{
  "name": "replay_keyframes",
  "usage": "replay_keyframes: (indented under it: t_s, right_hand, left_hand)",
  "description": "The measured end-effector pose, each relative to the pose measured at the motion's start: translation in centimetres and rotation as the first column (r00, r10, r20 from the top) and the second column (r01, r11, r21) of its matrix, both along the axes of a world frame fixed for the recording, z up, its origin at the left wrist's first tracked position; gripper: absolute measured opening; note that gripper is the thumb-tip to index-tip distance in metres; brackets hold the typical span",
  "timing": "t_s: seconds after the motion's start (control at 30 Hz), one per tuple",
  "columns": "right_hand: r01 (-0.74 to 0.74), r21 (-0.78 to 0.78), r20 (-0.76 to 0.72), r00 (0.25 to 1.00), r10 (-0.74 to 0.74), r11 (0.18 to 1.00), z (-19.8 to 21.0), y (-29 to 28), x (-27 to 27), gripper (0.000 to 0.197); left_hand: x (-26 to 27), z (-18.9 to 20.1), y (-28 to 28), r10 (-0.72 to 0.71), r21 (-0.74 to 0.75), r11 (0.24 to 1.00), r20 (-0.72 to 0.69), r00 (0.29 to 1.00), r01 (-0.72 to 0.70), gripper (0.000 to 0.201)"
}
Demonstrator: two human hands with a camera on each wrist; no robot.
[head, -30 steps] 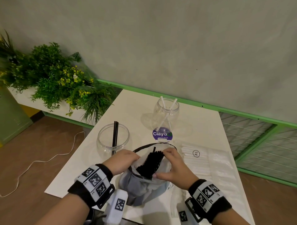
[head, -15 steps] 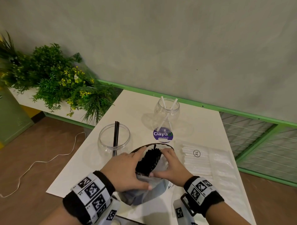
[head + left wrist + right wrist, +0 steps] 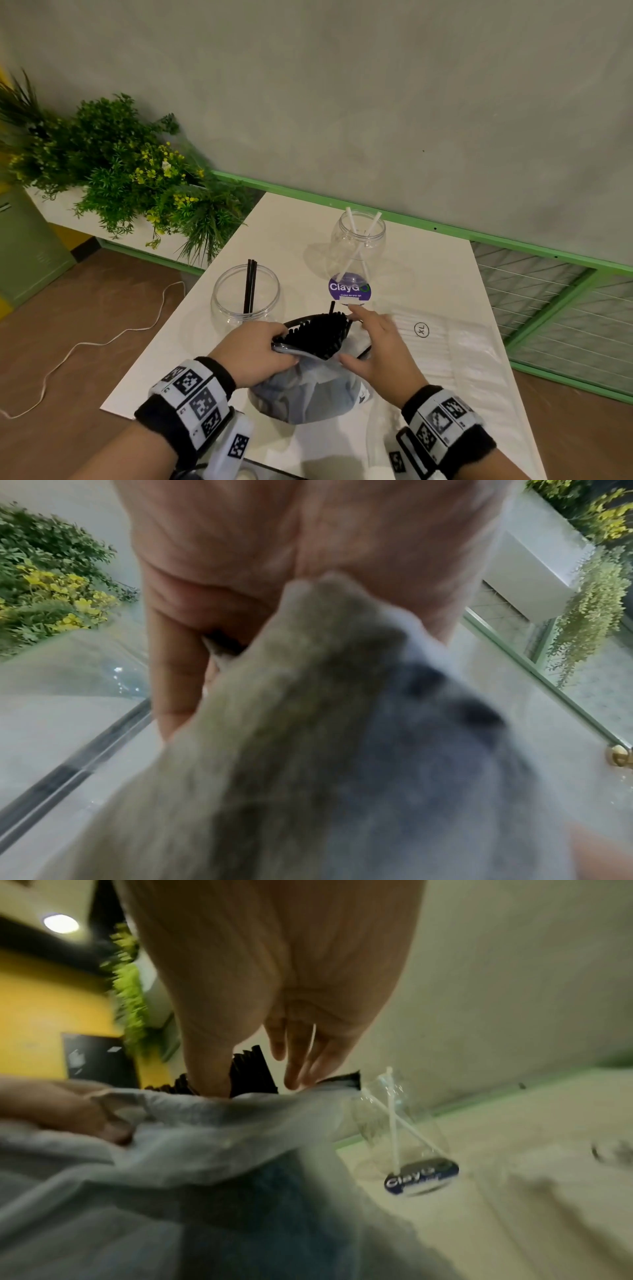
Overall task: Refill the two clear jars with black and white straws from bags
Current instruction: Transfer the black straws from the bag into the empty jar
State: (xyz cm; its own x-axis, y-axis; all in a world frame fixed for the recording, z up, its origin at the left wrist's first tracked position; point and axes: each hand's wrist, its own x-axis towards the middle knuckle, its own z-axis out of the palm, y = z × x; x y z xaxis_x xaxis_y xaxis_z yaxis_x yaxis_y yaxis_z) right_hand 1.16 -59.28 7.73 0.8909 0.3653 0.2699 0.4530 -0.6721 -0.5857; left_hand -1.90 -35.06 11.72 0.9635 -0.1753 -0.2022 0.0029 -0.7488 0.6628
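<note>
A grey plastic bag [image 3: 308, 394] stands at the table's near edge with a bundle of black straws [image 3: 315, 334] sticking out of its mouth. My left hand [image 3: 286, 346] grips the bag's left rim against the straws, fingers curled [image 3: 174, 674] over the plastic. My right hand [image 3: 358, 334] is at the bag's right side with its fingers [image 3: 298, 1066] straight and spread behind the straws and its thumb on the rim. The left clear jar [image 3: 245, 294] holds two black straws. The right clear jar [image 3: 358, 246] holds two white straws. A flat bag of white straws [image 3: 445, 346] lies to the right.
A purple ClayGo sticker [image 3: 349, 289] lies on the white table [image 3: 291, 233] before the right jar. Green plants [image 3: 130, 178] stand left of the table. A green rail [image 3: 513, 240] and wire fence run along the far and right sides. A white cable [image 3: 102, 342] trails on the floor.
My left hand moved from the bag's side up to its rim and flattened the mouth, so the black straws fan out. My right hand's fingers straightened and spread.
</note>
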Motion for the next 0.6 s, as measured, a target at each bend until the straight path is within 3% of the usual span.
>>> replay_keyframes:
  t_s: [0.1, 0.2, 0.3, 0.4, 0.53, 0.6]
  right_hand:
    - [0.007, 0.209, -0.285, 0.957, 0.054, 0.978, 0.1, 1.1, 0.3, 0.076]
    - [0.02, 0.331, -0.356, 0.929, 0.106, 0.943, 0.1, 1.6, 0.6, 0.079]
    - [0.003, 0.285, -0.385, 0.916, 0.111, 0.959, 0.3, 1.7, 0.8, 0.067]
    - [-0.043, 0.292, -0.43, 0.887, 0.172, 0.955, 0.5, 2.2, 0.7, 0.068]
    - [-0.117, 0.336, -0.457, 0.847, 0.27, 0.935, 1.0, 3.6, 0.7, 0.08]
    - [-0.142, 0.35, -0.467, 0.83, 0.304, 0.926, 1.6, 4.1, 0.8, 0.083]
  left_hand:
    - [0.2, 0.3, -0.6, 0.006, 0.01, 1.0, 0.148, 0.989, -0.008, 0.018]
    - [0.0, 0.4, -1.1, 0.037, -0.069, 0.997, 0.242, 0.969, -0.021, 0.003]
    - [-0.2, -0.2, -1.2, 0.043, -0.121, 0.993, 0.241, 0.97, -0.014, 0.006]
    - [0.1, -0.6, -1.2, 0.078, -0.168, 0.985, 0.166, 0.983, -0.049, 0.025]
    - [0.6, -0.9, -1.3, 0.084, -0.259, 0.964, 0.06, 0.995, -0.065, 0.073]
    - [0.7, -1.0, -1.3, 0.062, -0.252, 0.967, 0.053, 0.997, -0.047, 0.081]
